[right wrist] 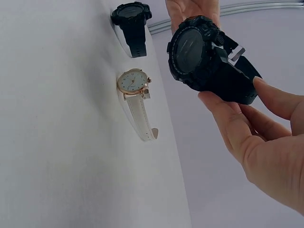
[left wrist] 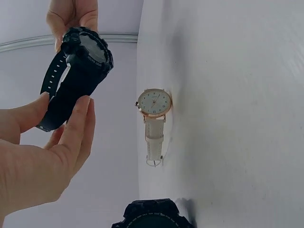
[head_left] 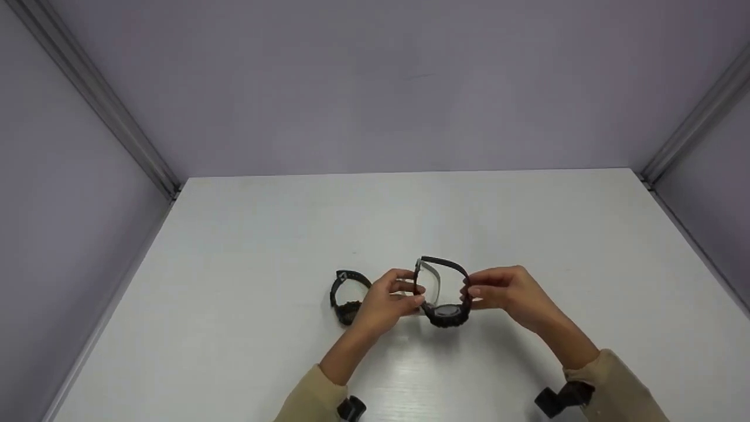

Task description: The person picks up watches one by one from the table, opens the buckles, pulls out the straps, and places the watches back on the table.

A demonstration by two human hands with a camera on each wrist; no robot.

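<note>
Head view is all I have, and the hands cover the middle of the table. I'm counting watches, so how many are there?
Observer: Three. The left hand and right hand hold the black watch, a second black watch lies on the table, and the wrist views show a white-strapped watch lying between them.
Operator: Is the white one face up?
Observer: Yes. Its pale dial in a rose-gold case faces up and its strap lies stretched out straight, apart from the second black watch.
</note>
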